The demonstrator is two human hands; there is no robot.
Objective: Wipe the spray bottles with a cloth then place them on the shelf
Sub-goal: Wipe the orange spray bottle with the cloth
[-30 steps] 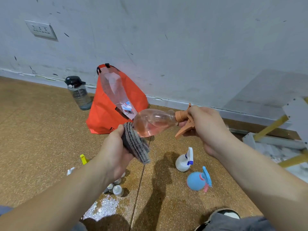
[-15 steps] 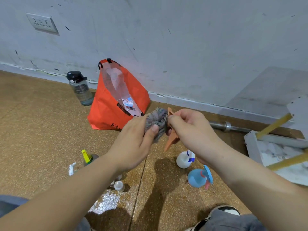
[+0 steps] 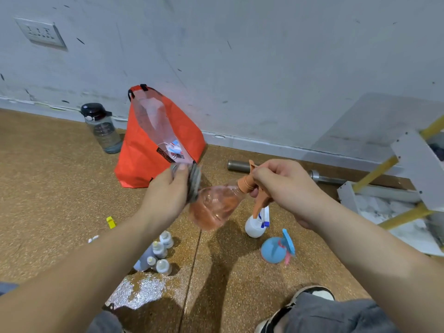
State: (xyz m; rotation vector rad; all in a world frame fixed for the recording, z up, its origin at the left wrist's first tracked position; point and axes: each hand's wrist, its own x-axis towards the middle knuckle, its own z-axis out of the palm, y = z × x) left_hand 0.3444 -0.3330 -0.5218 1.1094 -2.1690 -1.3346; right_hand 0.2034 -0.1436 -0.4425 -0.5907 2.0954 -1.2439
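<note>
The brown speckled floor (image 3: pixel 60 188) fills the scene, and against the wall sits the orange fabric bag (image 3: pixel 141 169), its small black label (image 3: pixel 165 155) too blurred to read. Off to the right stands the white shelf (image 3: pixel 418 169) with yellow rods. Centre stage, up in the air, there's the clear pink-tinted spray bottle (image 3: pixel 213 207) with its orange trigger head, tilted, neck gripped by the right hand (image 3: pixel 283 186). The left hand (image 3: pixel 165 195) clutches the grey cloth (image 3: pixel 194 183) against the bottle's body. On the floor below are the round blue spray bottle (image 3: pixel 274 253) and the smaller white spray bottle (image 3: pixel 254 227), near each other.
</note>
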